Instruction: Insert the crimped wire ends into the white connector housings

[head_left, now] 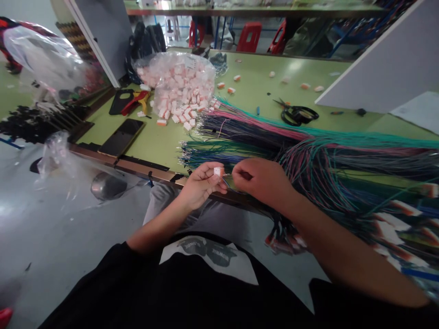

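My left hand (202,183) is closed in a pinch on a small white plastic connector (217,171) at the front edge of the green table (151,141). Right beside it, my right hand (262,179) is closed, fingertips pinching a thin wire (227,175) whose end meets the connector. Just behind both hands lie bundles of coloured wires (274,137), pink, teal, blue and black, fanned across the table and trailing off to the right. An open clear bag of white and pink connectors (180,84) sits further back, with several spilled beside it.
A black phone (122,136) lies at the left of the table, red and yellow pliers (135,101) behind it. Black scissors (297,114) lie beyond the wires. Loose connectors dot the far table. A white panel (380,68) leans at right. Clear plastic bags (41,55) sit at left.
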A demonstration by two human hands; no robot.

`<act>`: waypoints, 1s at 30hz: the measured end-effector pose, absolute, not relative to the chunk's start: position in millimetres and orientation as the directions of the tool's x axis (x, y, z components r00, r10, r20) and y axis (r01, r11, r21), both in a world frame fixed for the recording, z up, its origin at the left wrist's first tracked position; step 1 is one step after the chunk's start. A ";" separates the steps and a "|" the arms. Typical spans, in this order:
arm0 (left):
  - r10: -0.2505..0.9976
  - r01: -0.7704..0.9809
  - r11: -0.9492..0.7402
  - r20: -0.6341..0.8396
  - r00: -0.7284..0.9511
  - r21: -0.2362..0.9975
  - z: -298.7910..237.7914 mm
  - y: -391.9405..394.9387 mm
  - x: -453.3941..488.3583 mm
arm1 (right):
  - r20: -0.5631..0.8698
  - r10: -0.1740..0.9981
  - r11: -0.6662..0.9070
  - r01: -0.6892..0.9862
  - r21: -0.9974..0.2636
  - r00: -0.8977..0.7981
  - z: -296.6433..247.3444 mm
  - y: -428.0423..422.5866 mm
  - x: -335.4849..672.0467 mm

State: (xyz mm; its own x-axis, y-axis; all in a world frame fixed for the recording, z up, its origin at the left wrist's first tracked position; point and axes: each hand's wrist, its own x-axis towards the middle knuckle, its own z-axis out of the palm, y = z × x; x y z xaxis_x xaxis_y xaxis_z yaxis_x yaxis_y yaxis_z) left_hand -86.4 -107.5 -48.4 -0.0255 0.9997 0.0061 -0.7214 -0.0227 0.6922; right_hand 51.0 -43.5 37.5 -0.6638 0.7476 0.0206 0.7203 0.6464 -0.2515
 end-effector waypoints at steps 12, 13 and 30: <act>0.996 -0.668 -0.039 -0.026 -0.087 0.743 -48.3 -107.0 -83.3 | 0.029 0.727 0.666 0.694 -0.272 -0.686 30.7 -46.3 51.0; 0.995 -0.665 -0.046 -0.023 -0.094 0.745 -48.7 -106.9 -82.8 | 0.035 0.727 0.667 0.695 -0.269 -0.685 29.6 -46.3 50.5; 0.987 -0.645 -0.035 -0.075 -0.142 0.763 -43.7 -110.1 -79.2 | -0.076 0.508 0.705 0.465 -0.535 -0.858 37.4 -9.5 67.1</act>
